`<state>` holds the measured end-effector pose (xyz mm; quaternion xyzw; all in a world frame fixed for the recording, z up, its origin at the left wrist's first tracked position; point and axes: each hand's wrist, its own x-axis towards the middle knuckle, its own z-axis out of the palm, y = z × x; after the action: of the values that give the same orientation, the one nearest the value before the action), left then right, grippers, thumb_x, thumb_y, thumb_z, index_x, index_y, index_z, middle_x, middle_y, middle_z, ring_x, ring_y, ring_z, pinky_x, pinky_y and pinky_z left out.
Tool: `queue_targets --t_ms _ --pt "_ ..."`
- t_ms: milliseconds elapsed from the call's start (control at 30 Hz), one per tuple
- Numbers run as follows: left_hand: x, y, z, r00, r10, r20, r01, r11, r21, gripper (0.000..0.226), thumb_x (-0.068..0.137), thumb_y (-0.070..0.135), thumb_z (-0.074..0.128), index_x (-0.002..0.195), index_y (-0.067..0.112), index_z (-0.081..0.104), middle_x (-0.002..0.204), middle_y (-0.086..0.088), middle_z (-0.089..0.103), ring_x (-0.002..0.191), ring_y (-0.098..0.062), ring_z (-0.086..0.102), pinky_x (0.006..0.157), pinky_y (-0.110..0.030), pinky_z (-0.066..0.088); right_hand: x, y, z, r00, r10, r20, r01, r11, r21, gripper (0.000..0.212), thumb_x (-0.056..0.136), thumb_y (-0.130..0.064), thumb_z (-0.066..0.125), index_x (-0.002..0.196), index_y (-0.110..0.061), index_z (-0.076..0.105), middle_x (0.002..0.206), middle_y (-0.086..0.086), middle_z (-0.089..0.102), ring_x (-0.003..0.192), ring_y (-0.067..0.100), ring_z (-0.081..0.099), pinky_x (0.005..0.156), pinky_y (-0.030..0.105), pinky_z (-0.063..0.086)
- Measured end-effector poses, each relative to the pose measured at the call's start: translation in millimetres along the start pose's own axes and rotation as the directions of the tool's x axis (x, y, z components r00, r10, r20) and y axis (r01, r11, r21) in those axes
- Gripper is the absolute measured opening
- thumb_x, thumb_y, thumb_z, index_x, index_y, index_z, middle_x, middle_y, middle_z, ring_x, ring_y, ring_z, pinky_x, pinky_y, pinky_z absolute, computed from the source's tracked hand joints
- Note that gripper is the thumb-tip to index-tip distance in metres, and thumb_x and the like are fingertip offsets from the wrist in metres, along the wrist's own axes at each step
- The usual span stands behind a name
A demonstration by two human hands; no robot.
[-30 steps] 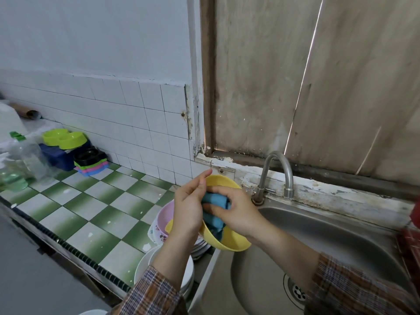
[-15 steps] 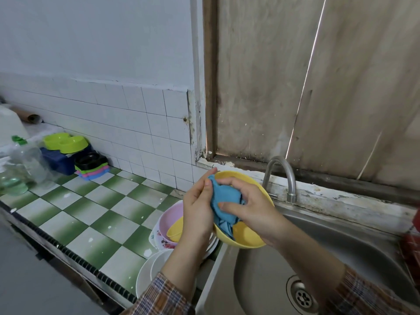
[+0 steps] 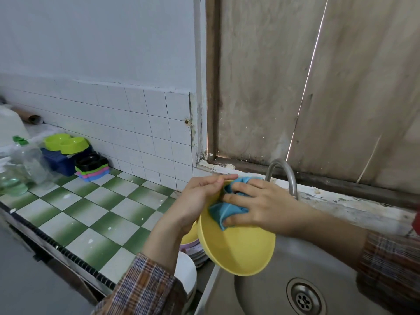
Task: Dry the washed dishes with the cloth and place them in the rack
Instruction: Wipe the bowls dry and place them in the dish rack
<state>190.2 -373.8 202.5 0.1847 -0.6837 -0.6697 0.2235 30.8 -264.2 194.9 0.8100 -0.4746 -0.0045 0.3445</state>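
One yellow bowl [image 3: 238, 251], left hand [image 3: 195, 198] — blue cloth [image 3: 221, 210], right hand [image 3: 261, 205].

Entry: we read no text, label, brand, number or sign anywhere in view. The clear bottle [image 3: 29, 160] on the tabletop [image 3: 75, 212] shows no legible marking.

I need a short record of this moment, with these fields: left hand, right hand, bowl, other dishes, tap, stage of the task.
left hand: the left hand holds the yellow bowl at its left rim
right hand: the right hand grips the blue cloth and presses it inside the bowl
bowl: tilted, held in the air over the sink
other dishes: stacked dishes on the counter beside the sink
tap: the tap is behind the right hand
stage: drying; bowl not yet racked; no rack clearly in view
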Motion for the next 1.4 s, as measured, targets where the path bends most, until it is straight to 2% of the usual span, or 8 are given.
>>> queue_targets --t_ms 300,533,800,967,1133,1233,1333,1400 --pt "2.3 -4.6 -4.6 0.927 0.031 -0.373 -0.09 0.986 -0.14 0.03 0.101 0.024 0.047 0.097 0.023 0.077 0.106 -0.015 0.072 0.102 -0.033 0.063 0.096 -0.049 0.048 1.5 -21.8 -20.1 0.843 0.188 0.503 -0.415 0.824 0.387 0.045 0.094 -0.026 0.047 0.134 -0.046 0.048 0.109 -0.001 0.059 0.098 0.02 0.045 0.085 0.029 0.035" --pt "-1.5 -12.4 19.8 0.942 0.063 -0.329 -0.112 0.985 -0.131 0.028 0.1 0.023 0.046 0.105 0.023 0.074 0.112 -0.003 0.071 0.113 -0.019 0.061 0.098 -0.034 0.049 2.7 -40.7 -20.0 0.814 0.35 0.464 -0.494 -0.004 0.869 0.044 0.093 -0.015 0.06 0.127 -0.04 0.048 0.123 -0.004 0.062 0.11 0.013 0.06 0.097 0.032 0.049" --pt "-6.1 -16.9 37.1 0.96 0.103 -0.262 -0.169 0.955 -0.245 0.028 0.1 0.013 0.042 0.106 0.015 0.07 0.095 -0.008 0.074 0.09 -0.021 0.07 0.075 -0.026 0.057 13.2 -37.4 -22.7 0.536 0.605 0.589 -0.3 -0.516 0.802 0.026 0.091 -0.001 0.06 0.112 -0.017 0.062 0.108 0.014 0.069 0.098 0.027 0.068 0.093 0.049 0.053" --pt "-4.4 -17.5 20.2 0.934 0.073 -0.351 -0.143 0.973 -0.178 0.029 0.099 0.021 0.047 0.103 0.021 0.075 0.105 -0.005 0.074 0.101 -0.022 0.066 0.088 -0.033 0.053 -4.7 -34.4 -39.8 0.837 0.238 0.492 -0.494 -0.059 0.868 0.033 0.086 -0.003 0.07 0.112 -0.022 0.063 0.106 -0.013 0.064 0.096 0.006 0.063 0.085 0.021 0.049" --pt "-7.4 -16.0 12.9 0.994 -0.054 -0.093 0.025 0.957 -0.29 0.032 0.096 0.027 0.046 0.109 0.014 0.072 0.101 -0.011 0.072 0.089 -0.023 0.066 0.075 -0.028 0.054 -19.6 -8.7 -41.6 0.847 0.058 0.529 -0.326 0.842 0.429 0.045 0.082 -0.009 0.053 0.113 -0.04 0.062 0.11 -0.015 0.061 0.104 0.011 0.046 0.09 0.034 0.039" --pt "-6.3 -13.3 10.7 0.98 -0.146 0.132 0.163 0.978 -0.13 0.042 0.1 0.025 0.042 0.131 0.001 0.057 0.085 -0.003 0.074 0.104 -0.022 0.066 0.07 -0.014 0.052 -18.0 -11.2 -36.3 0.956 0.039 0.29 -0.097 0.977 0.188 0.034 0.084 -0.016 0.054 0.101 -0.043 0.066 0.108 -0.008 0.065 0.105 0.021 0.058 0.081 0.033 0.047" --pt "-20.1 -12.9 9.7 0.954 -0.149 0.259 0.16 0.987 -0.025 0.047 0.104 0.025 0.035 0.136 -0.007 0.045 0.066 0.007 0.056 0.049 0.009 0.06 0.041 -0.005 0.038 -15.7 -9.5 -33.5 0.995 0.003 0.097 -0.012 0.996 0.092 0.033 0.088 -0.019 0.058 0.11 -0.042 0.065 0.116 -0.003 0.066 0.113 0.026 0.058 0.086 0.033 0.043" --pt "-10.7 -11.3 10.0 0.962 -0.186 0.198 0.187 0.982 0.016 0.041 0.101 0.022 0.039 0.13 -0.003 0.052 0.069 0.003 0.068 0.05 0.004 0.063 0.049 -0.009 0.046 -16.6 -13.0 -30.7 0.99 0.03 0.135 -0.043 0.995 0.095 0.033 0.085 -0.02 0.06 0.11 -0.04 0.065 0.108 -0.004 0.067 0.11 0.027 0.059 0.086 0.034 0.043"
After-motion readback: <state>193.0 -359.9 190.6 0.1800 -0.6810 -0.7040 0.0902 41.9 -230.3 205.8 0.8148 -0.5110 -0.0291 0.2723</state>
